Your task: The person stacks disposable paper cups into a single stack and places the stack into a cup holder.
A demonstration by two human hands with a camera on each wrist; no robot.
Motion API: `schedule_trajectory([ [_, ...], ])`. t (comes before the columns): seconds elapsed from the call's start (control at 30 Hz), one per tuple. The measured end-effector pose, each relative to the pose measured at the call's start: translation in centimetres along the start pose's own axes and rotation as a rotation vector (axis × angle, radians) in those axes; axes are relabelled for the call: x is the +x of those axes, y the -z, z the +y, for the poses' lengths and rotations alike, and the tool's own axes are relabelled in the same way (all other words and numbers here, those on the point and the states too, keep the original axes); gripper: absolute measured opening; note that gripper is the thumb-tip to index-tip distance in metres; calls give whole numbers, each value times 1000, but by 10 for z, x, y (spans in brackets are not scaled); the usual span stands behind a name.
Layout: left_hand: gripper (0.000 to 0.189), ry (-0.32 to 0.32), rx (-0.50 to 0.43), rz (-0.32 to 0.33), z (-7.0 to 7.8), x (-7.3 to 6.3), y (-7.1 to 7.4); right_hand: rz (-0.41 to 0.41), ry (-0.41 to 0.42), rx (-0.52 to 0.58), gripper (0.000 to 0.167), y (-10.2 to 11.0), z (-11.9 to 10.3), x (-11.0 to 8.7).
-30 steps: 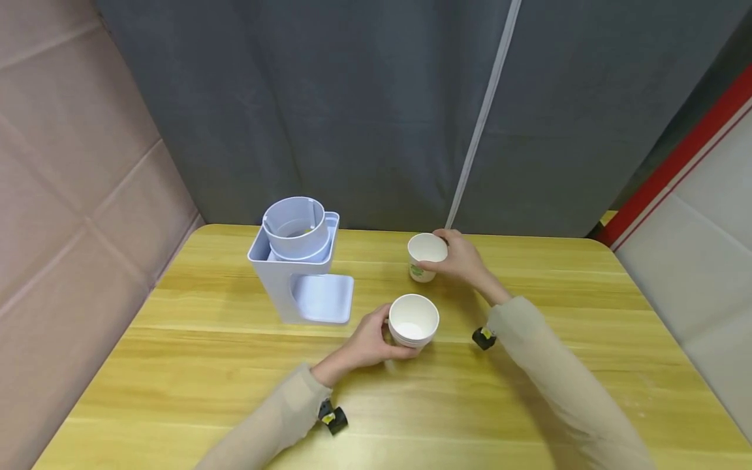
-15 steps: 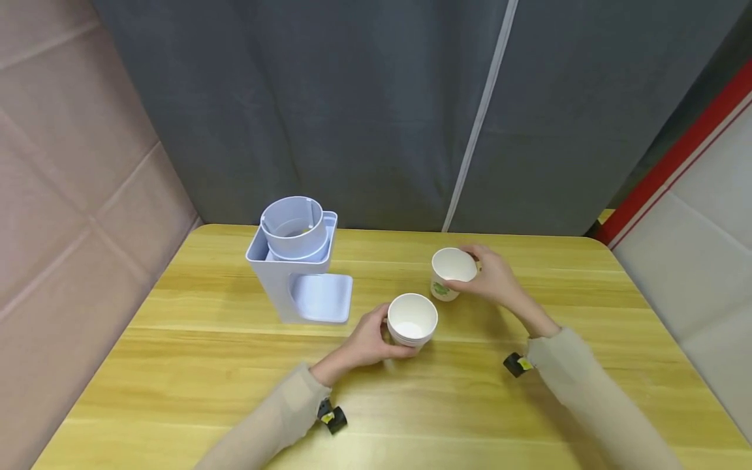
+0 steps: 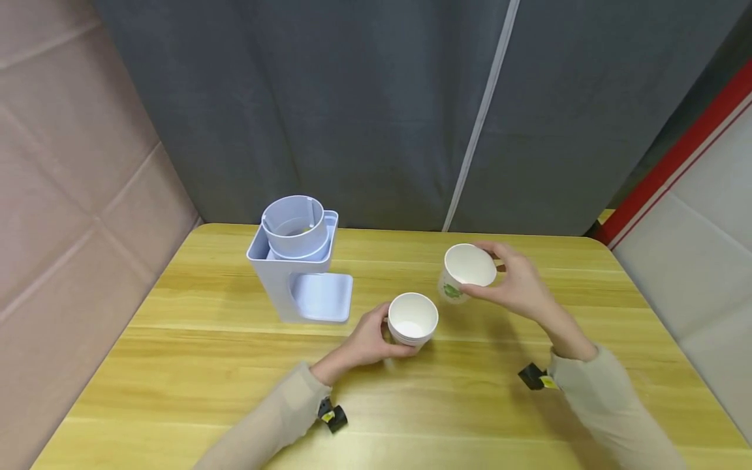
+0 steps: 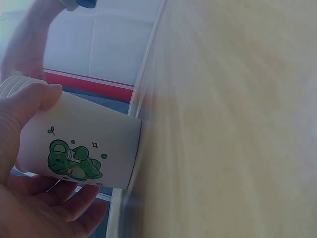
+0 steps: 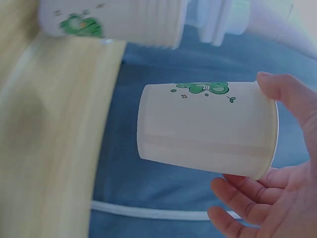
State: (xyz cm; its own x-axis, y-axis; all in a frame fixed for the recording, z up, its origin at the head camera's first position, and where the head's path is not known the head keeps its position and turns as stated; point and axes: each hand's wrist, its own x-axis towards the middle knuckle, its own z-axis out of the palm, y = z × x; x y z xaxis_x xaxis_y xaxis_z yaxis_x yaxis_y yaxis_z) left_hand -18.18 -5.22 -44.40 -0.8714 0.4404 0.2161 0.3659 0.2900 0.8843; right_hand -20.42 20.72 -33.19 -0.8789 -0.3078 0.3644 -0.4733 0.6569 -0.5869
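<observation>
A stack of white paper cups (image 3: 413,320) stands upright on the table, and my left hand (image 3: 369,339) grips it from the left. In the left wrist view a green cartoon animal decorates the stack's outer cup (image 4: 79,144). To the right and farther back, my right hand (image 3: 516,284) holds a single white paper cup (image 3: 468,266) near its rim, between thumb and fingers. That cup bears the same green print and, in the right wrist view, its base is apart from the tabletop.
A pale blue plastic stand (image 3: 276,281) with a round ring-shaped top (image 3: 294,228) and a flat foot (image 3: 323,298) is at the left on the wooden table (image 3: 247,385). Behind the table's far edge hangs a dark grey curtain (image 3: 352,117).
My right hand has carried the single cup rightward and nearer, lifting it off the table. The left hand and the cup stack have stayed in place.
</observation>
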Motion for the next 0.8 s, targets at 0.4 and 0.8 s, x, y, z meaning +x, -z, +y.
schedule_trajectory([
  [0.4,73,0,-17,-12,2,0,-2,-1,127,10,65,3,-36,1],
  [0.8,73,18,-13,-36,3,1,-2,-94,233,67,68,-13,-51,-2],
])
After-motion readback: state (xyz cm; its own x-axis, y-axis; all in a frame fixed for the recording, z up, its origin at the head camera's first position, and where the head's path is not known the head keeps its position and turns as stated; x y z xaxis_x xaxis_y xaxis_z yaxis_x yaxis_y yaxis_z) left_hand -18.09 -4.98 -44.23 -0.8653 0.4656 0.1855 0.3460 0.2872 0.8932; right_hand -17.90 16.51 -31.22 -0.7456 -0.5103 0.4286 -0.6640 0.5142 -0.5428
